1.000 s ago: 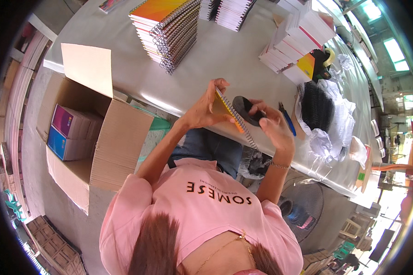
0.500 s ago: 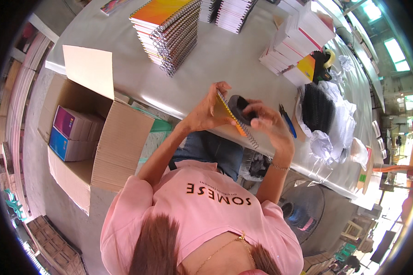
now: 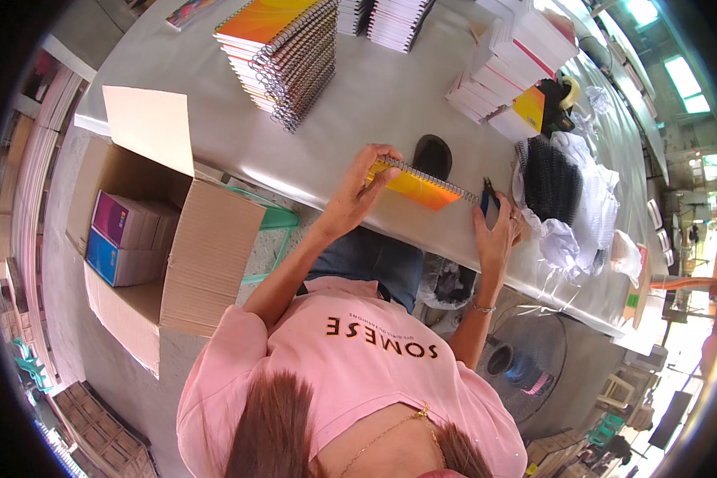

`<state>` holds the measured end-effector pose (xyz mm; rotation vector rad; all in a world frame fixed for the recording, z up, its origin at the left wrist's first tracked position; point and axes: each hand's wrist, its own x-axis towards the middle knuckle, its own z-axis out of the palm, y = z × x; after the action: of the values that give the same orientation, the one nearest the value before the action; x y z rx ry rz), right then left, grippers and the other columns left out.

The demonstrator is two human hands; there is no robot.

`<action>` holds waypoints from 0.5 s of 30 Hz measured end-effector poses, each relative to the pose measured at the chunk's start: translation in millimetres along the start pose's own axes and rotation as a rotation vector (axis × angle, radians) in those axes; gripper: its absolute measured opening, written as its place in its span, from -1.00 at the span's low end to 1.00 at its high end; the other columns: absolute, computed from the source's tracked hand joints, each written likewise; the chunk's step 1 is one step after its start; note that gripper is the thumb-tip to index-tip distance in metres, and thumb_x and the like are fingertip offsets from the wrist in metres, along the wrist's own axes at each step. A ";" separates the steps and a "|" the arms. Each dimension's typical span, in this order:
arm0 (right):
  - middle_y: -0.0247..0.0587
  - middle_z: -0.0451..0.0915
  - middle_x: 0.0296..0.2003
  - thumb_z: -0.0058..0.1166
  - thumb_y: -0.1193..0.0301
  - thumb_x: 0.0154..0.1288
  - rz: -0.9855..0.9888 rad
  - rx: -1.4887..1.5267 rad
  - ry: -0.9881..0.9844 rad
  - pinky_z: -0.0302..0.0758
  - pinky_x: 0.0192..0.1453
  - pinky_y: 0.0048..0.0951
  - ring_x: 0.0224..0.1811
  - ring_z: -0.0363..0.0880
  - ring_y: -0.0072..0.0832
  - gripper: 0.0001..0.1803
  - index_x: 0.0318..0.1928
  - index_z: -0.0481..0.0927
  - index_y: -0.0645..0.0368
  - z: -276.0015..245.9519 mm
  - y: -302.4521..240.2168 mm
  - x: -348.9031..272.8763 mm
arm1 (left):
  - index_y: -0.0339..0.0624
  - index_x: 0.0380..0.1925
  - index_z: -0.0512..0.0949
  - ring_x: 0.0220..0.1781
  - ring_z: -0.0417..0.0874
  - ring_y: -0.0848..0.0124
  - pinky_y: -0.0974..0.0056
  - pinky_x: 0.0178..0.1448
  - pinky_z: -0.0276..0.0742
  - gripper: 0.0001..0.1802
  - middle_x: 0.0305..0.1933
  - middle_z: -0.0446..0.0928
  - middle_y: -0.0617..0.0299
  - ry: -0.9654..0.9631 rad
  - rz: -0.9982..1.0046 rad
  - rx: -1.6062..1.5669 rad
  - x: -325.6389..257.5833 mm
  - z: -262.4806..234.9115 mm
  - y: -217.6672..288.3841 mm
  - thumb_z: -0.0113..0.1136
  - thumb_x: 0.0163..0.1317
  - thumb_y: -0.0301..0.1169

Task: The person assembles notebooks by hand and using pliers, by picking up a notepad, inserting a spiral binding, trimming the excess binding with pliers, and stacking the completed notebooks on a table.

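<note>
My left hand (image 3: 357, 191) is closed on a small yellow-orange spiral notebook (image 3: 422, 188), held tilted over the table's near edge. The notebook's coil runs along its upper edge, and a loose wire end sticks out past the right corner. At the right, my right hand (image 3: 498, 233) has its fingers around blue-handled pliers (image 3: 490, 199), whose dark jaws point away from me. Just beyond the notebook lies a dark, rounded object (image 3: 432, 156) whose kind I cannot make out.
A stack of coil-bound notebooks (image 3: 283, 68) stands at the far left of the table (image 3: 366, 103). Unbound book blocks (image 3: 506, 68) are piled far right, near black coils (image 3: 548, 182) on white plastic. At left, an open carton (image 3: 215, 259) holds books; a fan (image 3: 526, 370) stands below right.
The dark rounded object has left my right hand and lies on the table. My right hand has moved right onto the pliers. The notebook has turned flatter, showing more of its cover.
</note>
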<state>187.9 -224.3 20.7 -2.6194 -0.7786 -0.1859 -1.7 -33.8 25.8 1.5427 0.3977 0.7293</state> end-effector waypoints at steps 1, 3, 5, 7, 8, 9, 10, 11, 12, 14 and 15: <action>-0.02 0.49 0.12 0.24 0.24 0.18 -0.038 0.027 0.017 0.03 0.45 -0.04 0.29 0.32 -0.06 -0.42 0.23 0.46 0.02 -0.3 2.7 0.3 | -0.27 0.03 0.38 0.05 0.45 0.47 0.36 0.19 0.35 -0.70 -0.04 0.44 0.20 -0.004 -0.013 -0.028 1.0 -2.2 0.7 0.10 0.42 -0.36; -0.03 0.50 0.10 0.24 0.30 0.17 -0.047 0.163 0.100 0.09 0.42 -0.07 0.24 0.36 -0.08 -0.44 0.21 0.47 0.06 -3.4 6.6 -1.6 | -0.30 -0.02 0.43 -0.02 0.50 0.49 0.39 0.14 0.40 -0.72 -0.12 0.50 0.22 0.006 -0.038 0.007 0.1 -4.9 -0.6 0.13 0.40 -0.34; -0.05 0.50 0.07 0.25 0.36 0.15 -0.032 0.314 0.185 0.17 0.38 -0.10 0.20 0.38 -0.12 -0.46 0.18 0.49 0.11 -13.1 -3.1 -3.2 | -0.32 -0.06 0.47 -0.05 0.53 0.51 0.40 0.10 0.44 -0.72 -0.16 0.54 0.22 0.019 -0.026 0.066 0.6 -7.0 -2.3 0.17 0.38 -0.34; -0.06 0.51 0.05 0.26 0.43 0.12 0.020 0.476 0.272 0.26 0.32 -0.14 0.17 0.40 -0.16 -0.47 0.15 0.50 0.16 -26.9 -20.5 -11.3 | -0.33 -0.09 0.51 -0.06 0.56 0.51 0.39 0.08 0.47 -0.72 -0.16 0.58 0.20 0.025 0.016 0.147 0.5 -8.7 -3.7 0.20 0.36 -0.33; -0.07 0.52 0.04 0.27 0.45 0.10 -0.046 0.550 0.257 0.32 0.28 -0.16 0.15 0.41 -0.17 -0.47 0.13 0.51 0.17 -33.7 -33.5 -16.8 | -0.34 -0.09 0.53 -0.06 0.57 0.51 0.37 0.08 0.48 -0.72 -0.16 0.60 0.18 0.022 0.015 0.138 0.9 -8.6 -3.4 0.21 0.35 -0.34; -0.09 0.53 0.02 0.28 0.48 0.08 -0.112 0.625 0.242 0.37 0.23 -0.17 0.13 0.42 -0.19 -0.48 0.12 0.52 0.18 -39.4 -49.6 -23.8 | -0.34 -0.08 0.54 -0.06 0.58 0.50 0.36 0.08 0.50 -0.72 -0.15 0.61 0.17 0.020 0.014 0.129 1.2 -8.7 -2.0 0.21 0.35 -0.34; -0.10 0.53 0.01 0.29 0.50 0.07 -0.182 0.700 0.227 0.42 0.18 -0.19 0.11 0.43 -0.20 -0.48 0.10 0.52 0.19 -43.2 -64.3 -31.2 | -0.35 -0.08 0.55 -0.05 0.59 0.50 0.34 0.08 0.51 -0.72 -0.15 0.62 0.16 0.020 0.015 0.120 0.7 -9.0 -0.9 0.22 0.34 -0.35; -0.10 0.53 0.01 0.30 0.49 0.06 -0.271 0.680 0.134 0.45 0.14 -0.18 0.10 0.44 -0.19 -0.47 0.11 0.53 0.19 -47.2 -75.5 -39.0 | -0.35 -0.07 0.56 -0.06 0.59 0.50 0.35 0.07 0.53 -0.72 -0.15 0.64 0.16 0.019 -0.014 0.112 0.6 -8.9 0.1 0.21 0.34 -0.37; -0.10 0.53 0.01 0.31 0.47 0.05 -0.359 0.659 0.039 0.49 0.09 -0.18 0.08 0.45 -0.18 -0.46 0.11 0.53 0.18 -47.9 -84.9 -46.5 | -0.35 -0.06 0.56 -0.07 0.60 0.50 0.35 0.06 0.54 -0.73 -0.16 0.65 0.16 0.019 -0.043 0.104 0.0 -9.1 0.9 0.21 0.34 -0.38; -0.06 0.51 0.00 0.34 0.44 0.02 -0.513 0.643 -0.044 0.51 0.06 -0.19 0.05 0.48 -0.15 -0.42 0.13 0.54 0.16 -40.0 -99.4 -57.9 | -0.36 -0.06 0.58 -0.09 0.62 0.50 0.35 0.04 0.57 -0.74 -0.18 0.67 0.15 0.023 -0.064 0.099 -1.4 -10.0 3.2 0.21 0.34 -0.42; -0.05 0.50 0.00 0.35 0.43 0.01 -0.526 0.633 -0.044 0.51 0.06 -0.18 0.05 0.49 -0.14 -0.42 0.13 0.55 0.15 -33.7 -103.9 -62.3 | -0.36 -0.05 0.58 -0.11 0.63 0.51 0.36 0.02 0.58 -0.75 -0.19 0.67 0.15 0.022 -0.057 0.100 -1.6 -10.0 3.6 0.21 0.33 -0.44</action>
<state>78.4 -189.5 71.8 -1.7992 -1.2852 -0.0155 -10.1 -27.6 28.8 1.6113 0.4997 0.6912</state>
